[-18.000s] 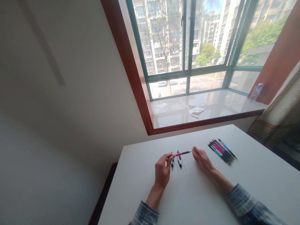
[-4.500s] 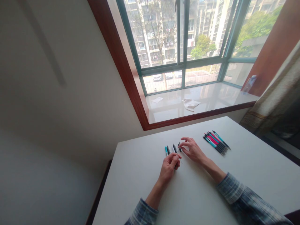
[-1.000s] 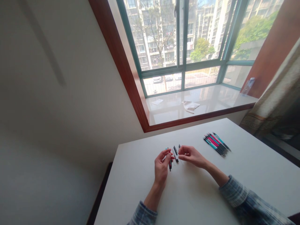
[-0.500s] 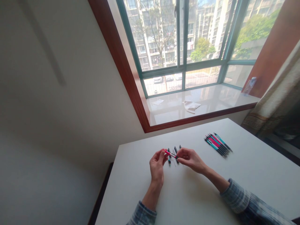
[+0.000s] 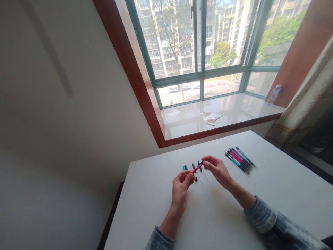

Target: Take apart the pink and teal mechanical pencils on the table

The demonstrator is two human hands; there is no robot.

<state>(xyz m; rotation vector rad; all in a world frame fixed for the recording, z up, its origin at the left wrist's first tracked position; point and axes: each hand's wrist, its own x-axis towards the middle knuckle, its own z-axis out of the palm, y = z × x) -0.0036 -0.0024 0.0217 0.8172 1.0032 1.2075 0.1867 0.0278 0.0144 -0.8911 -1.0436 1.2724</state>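
A white table (image 5: pixel 213 215) stands below a bay window with a reddish-brown wooden frame (image 5: pixel 125 59) and green-metal casements (image 5: pixel 203 76). On the pale polished sill (image 5: pixel 234 119) lie a crumpled white cloth (image 5: pixel 210 118) and a clear plastic bottle (image 5: pixel 274 94), and a beige curtain (image 5: pixel 299 118) hangs at the right.

On the table, a tight bundle of slim pink, teal and black mechanical pens (image 5: pixel 239 160) lies side by side, well to the right of the hands. Nearer the person, dark and teal pen parts (image 5: pixel 194 167) and thin, pale rods (image 5: pixel 205 175) lie in a loose row, just beyond the fingertips.

Plaid sleeves (image 5: pixel 267 220) end at both wrists. Above the row, a pink-and-black pen (image 5: pixel 197 167) is held off the table at a slant. The left hand (image 5: pixel 180 189) is closed, its fingertips pinching the pen's lower end. The right hand (image 5: pixel 218 170) is half open, its curved fingers at the upper end; whether they grip or only touch cannot be told. Holding the slim barrel in the fingertips, with the palms apart, leaves both ends easy to control.
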